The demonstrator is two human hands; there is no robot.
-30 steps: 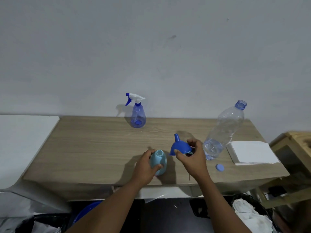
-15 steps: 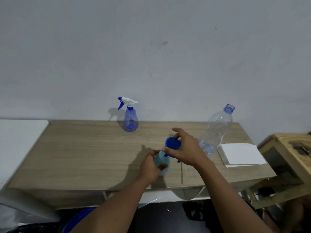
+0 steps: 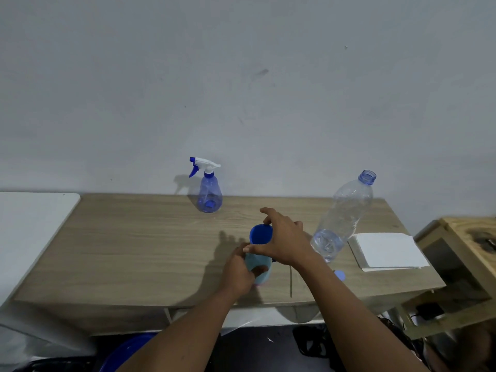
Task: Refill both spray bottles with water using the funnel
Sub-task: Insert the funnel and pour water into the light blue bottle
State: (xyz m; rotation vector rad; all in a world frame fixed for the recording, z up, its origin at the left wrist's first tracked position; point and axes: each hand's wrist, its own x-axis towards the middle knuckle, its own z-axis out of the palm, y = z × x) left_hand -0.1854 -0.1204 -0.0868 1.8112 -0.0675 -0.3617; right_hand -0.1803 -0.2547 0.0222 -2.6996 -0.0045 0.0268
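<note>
My left hand [image 3: 237, 272] grips a light blue spray bottle [image 3: 259, 267] with no sprayer head, standing near the front of the wooden table [image 3: 139, 251]. My right hand [image 3: 284, 238] holds the blue funnel [image 3: 260, 234] upright on that bottle's mouth, wide end up. A second spray bottle [image 3: 208, 193], clear blue with a white and blue trigger head, stands at the back by the wall. To the right an uncapped clear water bottle [image 3: 343, 218] stands with a little water at its bottom.
The water bottle's blue cap [image 3: 340, 275] lies on the table by my right forearm. A white folded paper stack [image 3: 386, 251] sits at the right end. A white table [image 3: 29, 224] adjoins on the left, a wooden stand [image 3: 472, 237] on the right.
My right hand lifted the funnel off the table, turned it spout down and set it on the light blue bottle. My left hand kept its grip on that bottle.
</note>
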